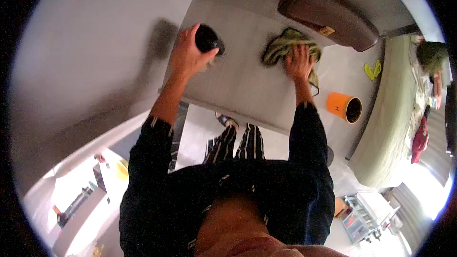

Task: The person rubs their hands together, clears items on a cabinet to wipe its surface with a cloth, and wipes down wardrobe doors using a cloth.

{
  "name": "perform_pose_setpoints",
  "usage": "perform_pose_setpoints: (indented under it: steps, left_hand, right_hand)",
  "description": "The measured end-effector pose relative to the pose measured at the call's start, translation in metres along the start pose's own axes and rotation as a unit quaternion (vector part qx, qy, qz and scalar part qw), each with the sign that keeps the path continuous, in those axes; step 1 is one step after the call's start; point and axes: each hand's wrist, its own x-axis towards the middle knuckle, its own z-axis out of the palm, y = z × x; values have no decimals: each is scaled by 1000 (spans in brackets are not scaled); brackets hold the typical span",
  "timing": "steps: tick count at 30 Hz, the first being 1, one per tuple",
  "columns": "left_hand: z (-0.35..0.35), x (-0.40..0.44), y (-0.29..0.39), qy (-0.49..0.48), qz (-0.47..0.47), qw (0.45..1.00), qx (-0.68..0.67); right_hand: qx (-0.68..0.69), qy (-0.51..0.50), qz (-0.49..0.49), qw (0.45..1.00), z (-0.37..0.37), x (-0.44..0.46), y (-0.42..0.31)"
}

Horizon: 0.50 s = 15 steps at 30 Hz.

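Right up close came the wearer's black top (190, 185), flecked with pale dashes, its sleeves (309, 135) stretched out over the grey bench (238, 76). And there, over on the left side, I had the left grip (187, 54), thumb and fingers curled around a round black object (205, 38), holding it above or on the bench; whether its base touched down, I couldn't tell from up here. Across to the right grip (300, 62) now: palm down, fingers stretched out, laid over a green striped cloth (278, 50). That cloth lay crumpled on the bench, well apart from the black object, a strip of it showing beside the wrist.

Just beyond the cloth, a brown case (333, 12) with a gold-coloured clasp (327, 31) slanted across the far right corner; what bore it, I couldn't make out. Down past the near edge I caught striped trousers (250, 145) and a sandalled foot (227, 121). Off to the right an orange bin (337, 105) stood on the floor near the bench, its mouth dark, with yellow-green slippers (372, 70) lying farther along. Then came the pale-covered bed (381, 128), a dark red bundle (421, 140) on it, and lastly a light-blue rack (359, 226), too blurred to read.
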Motion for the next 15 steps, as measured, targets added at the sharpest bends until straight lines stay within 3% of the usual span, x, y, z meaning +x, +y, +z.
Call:
perform_pose_setpoints:
  steps: [4, 7, 9, 10, 13, 14, 15]
  left_hand:
    - [16, 6, -11, -40, -46, 998, 14]
    - [28, 7, -22, -49, -56, 997, 18]
    - [23, 9, -24, -55, -29, 998, 21]
    - [24, 6, -21, -78, -79, 994, 22]
    - [13, -18, -27, -21, -97, 993, -66]
    - [5, -36, -31, 2, -101, 988, -117]
    - [0, -60, -33, 25, -102, 981, -165]
  right_hand:
    - [-3, 18, 130, 991, -7, -4, -5]
    - [-2, 9, 142, 990, -15, -80, -20]
    - [-9, -66, 103, 992, -33, -137, -43]
    - [7, -86, 78, 993, -36, -162, -54]
    - [77, -191, -1, 979, -64, -186, -100]
    - [177, -249, -1, 952, -55, -188, -115]
    - [213, -242, -56, 945, -48, -185, -134]
